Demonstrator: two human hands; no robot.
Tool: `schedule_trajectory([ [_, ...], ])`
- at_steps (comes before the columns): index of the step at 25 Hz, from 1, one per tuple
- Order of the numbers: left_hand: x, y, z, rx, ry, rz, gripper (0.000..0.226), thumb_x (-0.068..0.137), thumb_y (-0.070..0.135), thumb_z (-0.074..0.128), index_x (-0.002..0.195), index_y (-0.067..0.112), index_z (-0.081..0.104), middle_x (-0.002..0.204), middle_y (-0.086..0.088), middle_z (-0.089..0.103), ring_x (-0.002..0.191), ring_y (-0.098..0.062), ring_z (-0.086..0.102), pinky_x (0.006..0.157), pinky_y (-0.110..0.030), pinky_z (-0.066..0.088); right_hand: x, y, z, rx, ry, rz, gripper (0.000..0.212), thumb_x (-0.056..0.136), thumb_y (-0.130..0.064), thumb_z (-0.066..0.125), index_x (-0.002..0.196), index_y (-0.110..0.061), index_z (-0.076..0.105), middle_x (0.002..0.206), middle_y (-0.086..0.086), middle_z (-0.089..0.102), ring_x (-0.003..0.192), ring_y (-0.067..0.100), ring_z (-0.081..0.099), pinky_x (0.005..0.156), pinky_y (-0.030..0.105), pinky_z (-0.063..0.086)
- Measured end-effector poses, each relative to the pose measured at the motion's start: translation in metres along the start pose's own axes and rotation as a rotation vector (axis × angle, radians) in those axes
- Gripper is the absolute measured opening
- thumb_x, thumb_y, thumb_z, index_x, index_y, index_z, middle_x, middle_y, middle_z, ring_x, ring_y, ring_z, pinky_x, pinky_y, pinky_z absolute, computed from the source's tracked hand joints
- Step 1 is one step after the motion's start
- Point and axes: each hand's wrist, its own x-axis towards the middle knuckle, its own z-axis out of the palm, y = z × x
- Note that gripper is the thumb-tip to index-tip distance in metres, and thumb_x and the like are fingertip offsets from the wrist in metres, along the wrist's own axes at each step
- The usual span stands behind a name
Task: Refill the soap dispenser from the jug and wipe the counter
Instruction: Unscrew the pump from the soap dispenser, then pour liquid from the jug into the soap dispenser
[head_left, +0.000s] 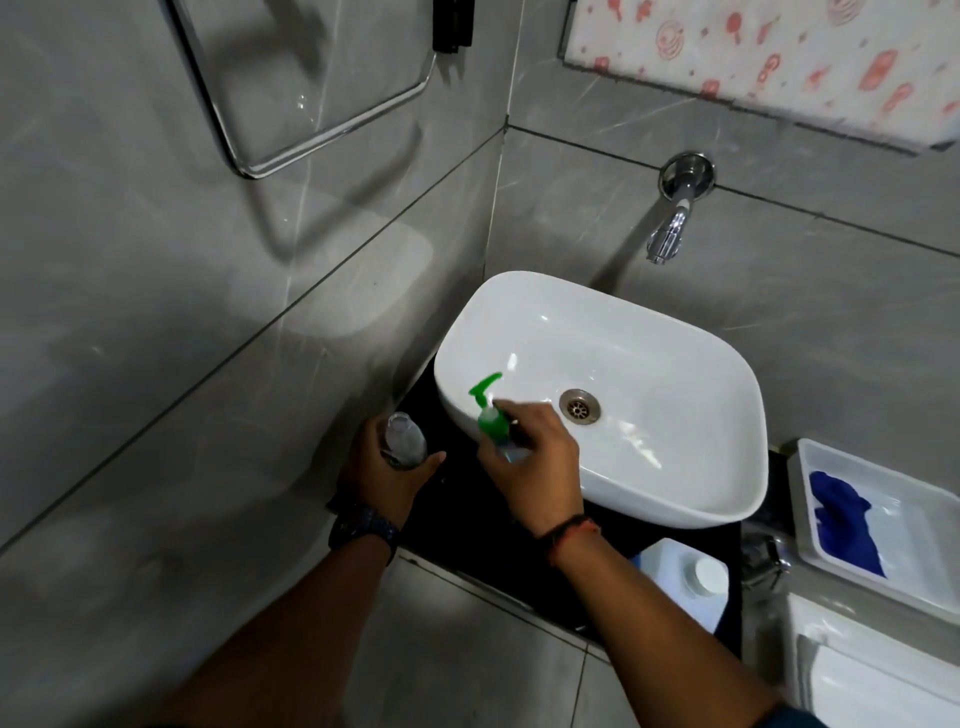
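Note:
My left hand (387, 475) grips a clear soap dispenser bottle (402, 439) with its mouth uncovered, upright on the black counter (470, 540) left of the basin. My right hand (535, 462) holds the green pump top (489, 410) off the bottle, tilted over the basin's front-left rim, its nozzle pointing up and left. A white jug with a white cap (685, 582) stands on the counter near the front edge, right of my right forearm. A blue cloth (844, 519) lies in a white tray (930, 540) at the right.
A white vessel basin (623, 364) with a metal drain (579, 406) fills most of the counter. A chrome tap (670, 228) juts from the grey tiled wall above it. A chrome towel rail (311, 104) hangs on the left wall. A white cistern lid (857, 670) sits at bottom right.

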Motion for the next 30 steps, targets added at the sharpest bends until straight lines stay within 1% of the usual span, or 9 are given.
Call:
schedule_trajectory([
  [2,0.001,-0.005,0.006,-0.037,-0.014,-0.008,0.066,0.05,0.025,0.092,0.104,0.016,0.057,0.106,-0.006,0.064,0.091,-0.017,0.058,0.076,-0.025,0.043,-0.02,0.029,0.004,-0.14,-0.172,0.105,0.038,0.072,-0.01,0.075,0.108,-0.014,0.069,0.099,0.006,0.065,0.09,0.017,0.062,0.08,0.006,0.041],
  [6,0.004,-0.021,0.021,-0.094,-0.062,0.022,0.063,0.049,0.025,0.092,0.1,0.02,0.054,0.099,-0.003,0.064,0.09,-0.02,0.062,0.078,-0.029,0.049,-0.041,0.07,0.017,-0.392,-0.437,0.212,0.039,0.075,-0.014,0.069,0.113,-0.01,0.065,0.111,0.012,0.063,0.101,0.027,0.061,0.089,0.027,0.046],
  [9,0.004,-0.036,0.029,-0.085,-0.07,0.048,0.061,0.048,0.029,0.091,0.095,0.027,0.051,0.094,0.002,0.062,0.086,-0.016,0.061,0.078,-0.03,0.05,-0.043,0.084,0.027,-0.48,-0.544,0.216,0.033,0.075,-0.012,0.065,0.108,-0.012,0.066,0.108,0.012,0.06,0.096,0.031,0.061,0.085,0.033,0.049],
  [13,0.002,-0.053,0.035,-0.043,-0.073,0.059,0.066,0.047,0.031,0.091,0.1,0.015,0.055,0.099,-0.004,0.063,0.091,-0.02,0.061,0.082,-0.031,0.05,-0.047,0.098,0.037,-0.535,-0.59,0.21,0.034,0.073,-0.013,0.064,0.107,-0.011,0.066,0.105,0.014,0.061,0.096,0.032,0.06,0.086,0.034,0.049],
  [17,0.002,-0.057,0.033,-0.019,-0.079,0.087,0.078,0.046,0.032,0.092,0.108,0.008,0.054,0.107,-0.009,0.063,0.1,-0.025,0.061,0.089,-0.032,0.048,-0.054,0.107,0.041,-0.527,-0.538,0.193,0.038,0.072,-0.013,0.066,0.11,-0.008,0.065,0.107,0.016,0.061,0.1,0.034,0.056,0.09,0.035,0.046],
  [20,-0.003,-0.055,0.028,0.028,-0.043,0.097,0.108,0.04,0.036,0.094,0.13,0.006,0.043,0.131,-0.015,0.052,0.122,-0.028,0.049,0.104,-0.035,0.037,-0.058,0.101,0.039,-0.494,-0.41,0.179,0.044,0.073,-0.017,0.071,0.115,-0.007,0.062,0.112,0.015,0.061,0.104,0.032,0.054,0.093,0.034,0.044],
  [22,-0.005,-0.047,0.023,0.036,-0.038,0.065,0.117,0.041,0.042,0.092,0.138,0.013,0.034,0.141,-0.014,0.043,0.129,-0.027,0.041,0.107,-0.037,0.033,-0.058,0.09,0.035,-0.44,-0.336,0.153,0.042,0.075,-0.017,0.071,0.115,-0.006,0.061,0.112,0.014,0.062,0.105,0.03,0.055,0.093,0.032,0.043],
  [26,-0.006,-0.015,0.009,0.031,-0.002,0.148,0.105,0.053,0.065,0.075,0.137,0.015,0.035,0.139,-0.015,0.044,0.127,-0.03,0.043,0.103,-0.05,0.04,-0.044,0.051,0.009,-0.298,-0.2,0.057,0.036,0.078,-0.016,0.072,0.111,-0.007,0.063,0.107,0.011,0.065,0.101,0.026,0.059,0.091,0.026,0.044],
  [30,-0.011,0.028,0.006,0.101,0.045,0.343,0.092,0.063,0.077,0.058,0.132,0.019,0.04,0.135,-0.012,0.047,0.124,-0.028,0.044,0.099,-0.042,0.043,-0.022,0.015,-0.044,-0.177,0.042,0.009,0.027,0.077,-0.01,0.072,0.104,-0.006,0.067,0.103,0.009,0.069,0.095,0.025,0.064,0.084,0.034,0.052],
])
